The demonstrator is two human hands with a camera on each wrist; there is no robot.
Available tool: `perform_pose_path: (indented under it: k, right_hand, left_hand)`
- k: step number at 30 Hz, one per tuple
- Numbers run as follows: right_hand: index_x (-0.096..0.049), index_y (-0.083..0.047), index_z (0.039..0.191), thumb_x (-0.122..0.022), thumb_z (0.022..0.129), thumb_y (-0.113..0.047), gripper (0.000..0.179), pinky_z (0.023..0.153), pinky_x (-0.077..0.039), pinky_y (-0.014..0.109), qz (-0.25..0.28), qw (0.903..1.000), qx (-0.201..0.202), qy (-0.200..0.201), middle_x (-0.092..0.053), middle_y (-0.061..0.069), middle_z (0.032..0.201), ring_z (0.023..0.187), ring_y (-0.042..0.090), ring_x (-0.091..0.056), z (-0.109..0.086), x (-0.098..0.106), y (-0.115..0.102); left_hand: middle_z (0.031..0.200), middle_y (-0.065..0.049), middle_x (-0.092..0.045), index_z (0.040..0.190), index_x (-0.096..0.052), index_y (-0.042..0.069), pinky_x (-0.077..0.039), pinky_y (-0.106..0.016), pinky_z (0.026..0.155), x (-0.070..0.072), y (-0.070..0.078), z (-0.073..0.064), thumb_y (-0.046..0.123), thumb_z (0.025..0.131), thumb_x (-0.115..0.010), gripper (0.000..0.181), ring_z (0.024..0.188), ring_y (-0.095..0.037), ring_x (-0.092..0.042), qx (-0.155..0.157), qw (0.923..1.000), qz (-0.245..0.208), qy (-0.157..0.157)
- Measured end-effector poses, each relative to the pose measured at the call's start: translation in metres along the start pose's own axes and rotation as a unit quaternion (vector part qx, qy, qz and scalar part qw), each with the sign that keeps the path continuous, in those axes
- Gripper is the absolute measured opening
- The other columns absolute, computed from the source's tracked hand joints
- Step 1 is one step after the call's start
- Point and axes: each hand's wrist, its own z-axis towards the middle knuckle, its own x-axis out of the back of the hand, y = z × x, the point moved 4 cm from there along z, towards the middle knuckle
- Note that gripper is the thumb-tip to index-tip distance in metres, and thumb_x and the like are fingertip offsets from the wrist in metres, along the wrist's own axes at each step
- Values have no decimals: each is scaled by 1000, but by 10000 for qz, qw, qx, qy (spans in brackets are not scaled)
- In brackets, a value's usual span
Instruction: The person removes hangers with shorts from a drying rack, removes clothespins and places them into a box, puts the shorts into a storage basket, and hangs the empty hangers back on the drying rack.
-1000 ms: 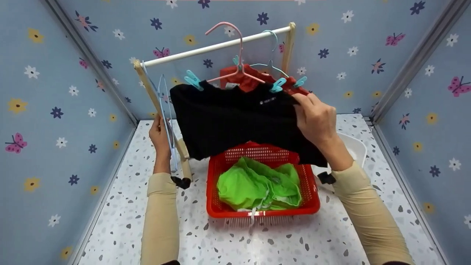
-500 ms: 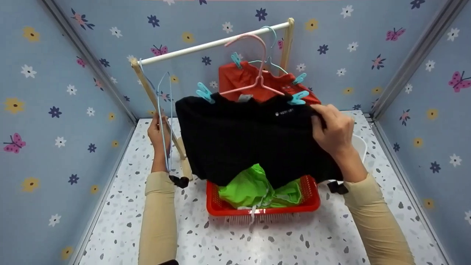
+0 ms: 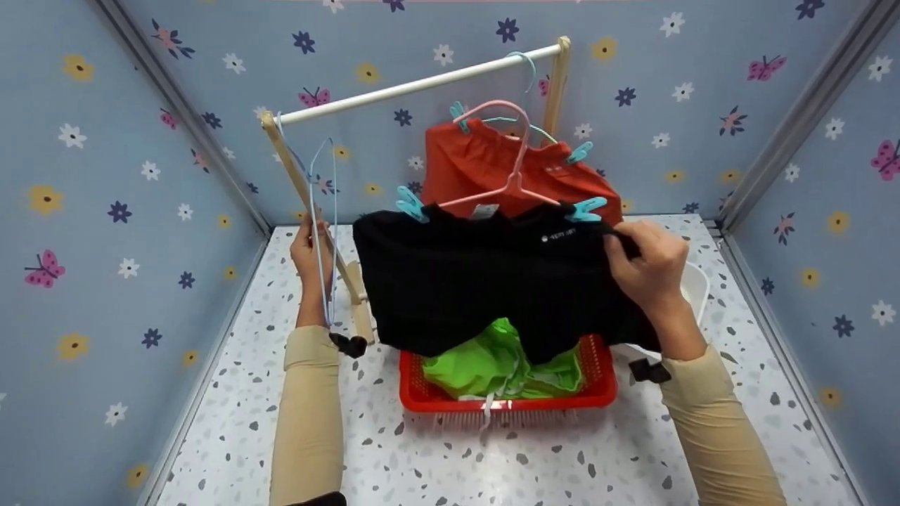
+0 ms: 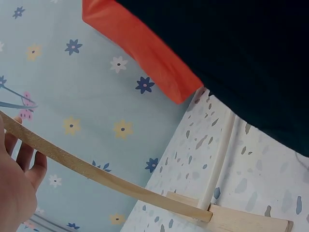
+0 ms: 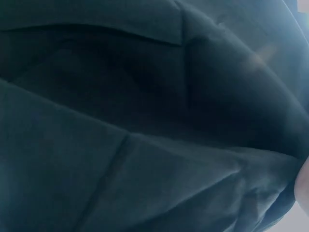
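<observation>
Black shorts [image 3: 478, 281] hang spread from a pink hanger [image 3: 515, 181], held on by a light-blue clothespin [image 3: 411, 205] at the left and another clothespin [image 3: 589, 209] at the right. My right hand [image 3: 650, 263] pinches their upper right corner between thumb and fingers. The pink hook stands free, below the white rail [image 3: 415, 86]. At the left, my left hand [image 3: 309, 254] holds the rack's wooden post [image 3: 287, 158]; the left wrist view shows fingers [image 4: 24, 157] reaching behind that post. Dark cloth fills most of the right wrist view.
Behind, red-orange shorts [image 3: 457, 165] hang clipped from a light-blue hanger [image 3: 531, 77] on the rail. An unused blue hanger [image 3: 313, 211] hangs by the left post. A red basket [image 3: 506, 405] holds green cloth [image 3: 460, 369]. A white container [image 3: 696, 284] sits behind my right hand.
My right hand has moved down and to the right with the black shorts. The pink hook has dropped from above the rail to below it. My left hand stays at the post.
</observation>
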Motion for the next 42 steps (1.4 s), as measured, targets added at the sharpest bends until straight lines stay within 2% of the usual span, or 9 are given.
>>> perform_pose_path:
  k: [4, 9, 14, 19, 25, 30, 35, 39, 42]
  right_hand:
    - [-67, 1, 73, -66, 81, -16, 18, 53, -42, 47, 50, 9999, -6, 96, -62, 14, 66, 56, 33, -57, -5, 0, -1]
    - [-66, 3, 72, -66, 78, -10, 14, 52, -40, 46, 130, 9999, -18, 96, -61, 15, 65, 54, 33, -56, -9, -2, -10]
    - [-65, 5, 71, -65, 74, -4, 9, 54, -42, 46, 349, 9993, -77, 139, -62, 17, 66, 55, 35, -57, -9, -1, -22]
    - [-65, 5, 71, -66, 75, -5, 10, 56, -43, 45, 396, 9990, -121, 137, -63, 17, 67, 56, 35, -59, -9, 2, -27]
    - [-66, 5, 71, -67, 74, -6, 12, 61, -46, 36, 502, 9985, -104, 174, -64, 17, 67, 57, 36, -60, -13, 6, -30]
    - [-65, 5, 71, -66, 74, -6, 12, 64, -45, 31, 549, 9983, -137, 134, -63, 17, 66, 57, 35, -59, -17, 11, -32]
    - [-64, 5, 70, -65, 75, -7, 13, 59, -44, 38, 500, 9987, -112, 77, -63, 16, 66, 57, 34, -59, -19, 15, -35]
    - [-64, 5, 69, -64, 74, -5, 11, 62, -46, 32, 574, 9982, -147, 89, -63, 16, 66, 57, 33, -59, -22, 19, -36]
    - [-63, 6, 68, -64, 72, -3, 9, 68, -45, 23, 687, 9972, -229, 160, -63, 17, 66, 58, 34, -58, -26, 21, -36]
  left_hand:
    - [111, -22, -63, 138, -51, -1, -41, -20, 71, 0, -1, 2, 17, 102, -53, 41, 78, -6, -52, -106, 9999, -57, 40]
    - [101, -13, -62, 136, -52, -4, -41, -21, 69, 4, 17, -7, 13, 102, -51, 38, 76, -11, -52, -279, 9994, -80, -195]
    - [120, -23, -57, 142, -44, -2, -44, -34, 84, 9, 12, -2, 13, 105, -42, 40, 98, -23, -55, 5, 9966, -244, -791]
    - [138, -20, -45, 146, -40, 4, -43, -42, 95, 19, 1, 9, 20, 104, -45, 45, 118, -26, -49, 409, 9905, -107, -1309]
    - [125, -18, -51, 135, -50, 0, -47, -38, 89, 54, 46, -12, 12, 102, -49, 35, 107, -22, -53, 258, 9952, -130, -932]
    - [112, -22, -58, 121, -58, -5, -47, -30, 84, 74, 99, -49, 5, 102, -48, 24, 101, -25, -57, -608, 9931, -389, -927]
    - [98, -25, -61, 110, -59, -13, -49, -29, 78, 65, 141, -94, -6, 98, -47, 19, 89, -24, -59, -1745, 9732, -686, -1334]
    - [99, -21, -64, 108, -62, -10, -51, -27, 74, 47, 156, -133, -11, 93, -52, 19, 87, -20, -60, -2415, 9513, -727, -1774]
    - [111, -17, -63, 114, -64, -3, -49, -32, 82, 30, 152, -154, -9, 90, -58, 25, 100, -21, -58, -2806, 9418, -423, -1803]
